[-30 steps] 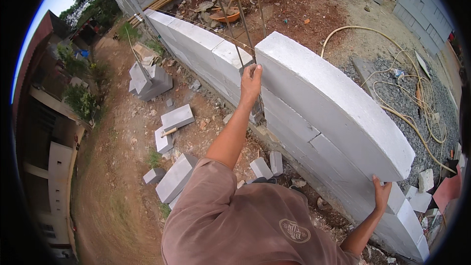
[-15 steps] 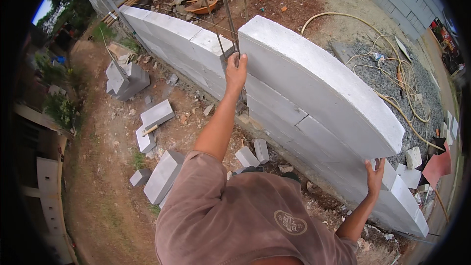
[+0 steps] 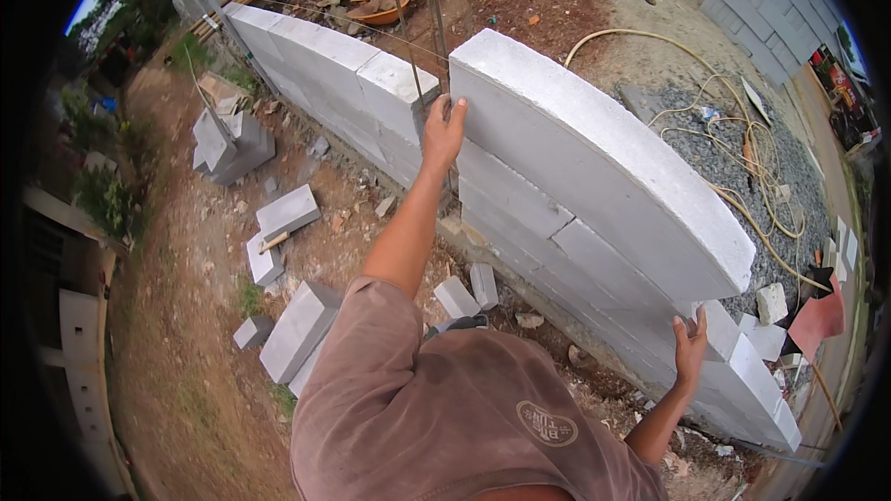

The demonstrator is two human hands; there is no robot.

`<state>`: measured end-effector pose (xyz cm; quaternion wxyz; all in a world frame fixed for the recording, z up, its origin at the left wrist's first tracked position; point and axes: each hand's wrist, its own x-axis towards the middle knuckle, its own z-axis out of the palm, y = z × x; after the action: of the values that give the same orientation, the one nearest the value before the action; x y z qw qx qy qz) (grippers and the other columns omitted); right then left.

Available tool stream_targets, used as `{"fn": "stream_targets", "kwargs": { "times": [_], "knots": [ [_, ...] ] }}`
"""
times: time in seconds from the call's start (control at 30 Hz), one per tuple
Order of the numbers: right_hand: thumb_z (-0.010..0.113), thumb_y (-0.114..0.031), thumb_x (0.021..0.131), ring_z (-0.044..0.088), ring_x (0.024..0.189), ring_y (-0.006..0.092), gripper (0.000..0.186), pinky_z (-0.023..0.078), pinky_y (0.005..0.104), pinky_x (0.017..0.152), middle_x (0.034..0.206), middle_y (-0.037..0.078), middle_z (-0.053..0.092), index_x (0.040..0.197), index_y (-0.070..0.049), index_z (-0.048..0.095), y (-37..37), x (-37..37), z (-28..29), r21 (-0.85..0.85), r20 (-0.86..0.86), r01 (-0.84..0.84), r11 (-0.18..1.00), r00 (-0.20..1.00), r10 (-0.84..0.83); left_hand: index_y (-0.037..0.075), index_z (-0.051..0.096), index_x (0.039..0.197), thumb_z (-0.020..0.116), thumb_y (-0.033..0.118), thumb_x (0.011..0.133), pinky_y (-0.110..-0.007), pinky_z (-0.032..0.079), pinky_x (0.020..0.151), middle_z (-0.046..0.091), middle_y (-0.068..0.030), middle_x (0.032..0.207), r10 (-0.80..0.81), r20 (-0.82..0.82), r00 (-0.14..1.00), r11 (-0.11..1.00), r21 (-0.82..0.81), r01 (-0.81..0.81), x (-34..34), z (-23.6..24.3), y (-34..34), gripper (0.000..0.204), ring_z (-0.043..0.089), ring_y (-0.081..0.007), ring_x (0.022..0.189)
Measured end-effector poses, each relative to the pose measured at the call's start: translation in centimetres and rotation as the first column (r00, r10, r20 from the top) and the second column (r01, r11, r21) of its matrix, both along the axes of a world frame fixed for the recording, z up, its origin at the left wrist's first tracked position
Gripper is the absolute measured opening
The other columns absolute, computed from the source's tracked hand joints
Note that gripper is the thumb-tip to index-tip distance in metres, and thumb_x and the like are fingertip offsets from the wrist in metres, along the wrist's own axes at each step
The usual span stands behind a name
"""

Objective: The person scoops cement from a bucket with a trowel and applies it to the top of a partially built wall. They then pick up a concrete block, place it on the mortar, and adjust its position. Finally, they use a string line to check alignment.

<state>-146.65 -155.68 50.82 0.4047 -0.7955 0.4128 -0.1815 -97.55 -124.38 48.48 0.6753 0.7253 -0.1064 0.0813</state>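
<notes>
I have the left hand [image 3: 443, 134] raised at the left end of a long white block [image 3: 594, 176]; its thumb meets the near corner of that end, and its fingers reach into the gap beside it, set apart from the thumb; from here I cannot tell how firmly it grips. The block rests along the upper edge of the low wall [image 3: 515, 197], its left end at the gap and its right end short of the wall's right-hand end, so the course beneath shows as a step. I see the right hand [image 3: 689, 353] below the block's lower right corner, beside that step; thumb and fingers are spread apart, closed on nothing; whether its fingertips touch the wall, I cannot tell.

Steel bars [image 3: 434, 19] stand in the gap; beyond them I see another wall section [image 3: 306, 88] running to the upper left. Across the wall, a pale hose [image 3: 610, 32] curves over the dirt towards the gravel [image 3: 696, 162]; an orange pan [image 3: 385, 11] lies near the bars. On the ground at the near side, I make out a wooden handle [image 3: 275, 241] by a loose block [image 3: 288, 211], and a larger block [image 3: 299, 334] near the brown sleeve [image 3: 371, 334].
</notes>
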Motion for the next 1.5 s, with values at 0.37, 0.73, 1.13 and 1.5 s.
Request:
{"fn": "stream_targets", "kwargs": {
  "times": [0.37,0.73,1.13,1.5],
  "knots": [
    [0.067,-0.030,0.080,0.057,0.103,0.0261,0.062,0.046,0.0369,0.085,0.119,0.019,0.055,0.127,0.005,0.046,9.7,6.6,-2.5,0.332,-0.203,-0.491,0.806,0.797,0.569,-0.003,0.052,0.123,0.053,0.043,0.088,-0.034,0.039,0.096,0.054,-0.0207,0.123,-0.057,-0.066,0.996,0.996,0.071,0.061,-1.2,0.2,1.8,0.057,0.051,-0.0290,0.115],
    [0.066,-0.037,0.080,0.057,0.106,0.0279,0.066,0.044,0.0376,0.089,0.123,0.021,0.054,0.127,0.004,0.046,8.4,8.1,-5.2,0.420,-0.220,-0.675,0.606,0.572,0.790,0.000,0.060,0.111,0.049,0.042,0.087,-0.037,0.045,0.085,0.062,-0.0233,0.104,0.280,-0.494,0.823,0.904,0.424,-0.053,-24.6,-20.4,16.9,0.050,0.060,-0.0356,0.099],
    [0.063,-0.040,0.081,0.058,0.106,0.0271,0.069,0.043,0.0367,0.092,0.125,0.021,0.052,0.129,0.004,0.043,7.9,10.6,-8.5,0.497,-0.295,-0.740,0.453,0.346,0.891,-0.003,0.062,0.103,0.044,0.039,0.089,-0.044,0.043,0.088,0.063,-0.0253,0.097,0.465,-0.863,0.196,0.749,0.502,0.432,-65.6,-27.2,23.7,0.048,0.057,-0.0417,0.099],
    [0.063,-0.031,0.083,0.058,0.105,0.0226,0.056,0.044,0.0373,0.091,0.123,0.016,0.054,0.127,0.001,0.048,12.2,14.6,-2.6,0.448,-0.080,-0.797,0.405,0.415,0.906,0.001,0.063,0.106,0.050,0.040,0.087,-0.041,0.045,0.084,0.062,-0.0272,0.099,0.439,-0.497,0.749,0.843,0.516,-0.151,-34.6,-22.4,19.6,0.045,0.059,-0.0386,0.099]
  ]
}}
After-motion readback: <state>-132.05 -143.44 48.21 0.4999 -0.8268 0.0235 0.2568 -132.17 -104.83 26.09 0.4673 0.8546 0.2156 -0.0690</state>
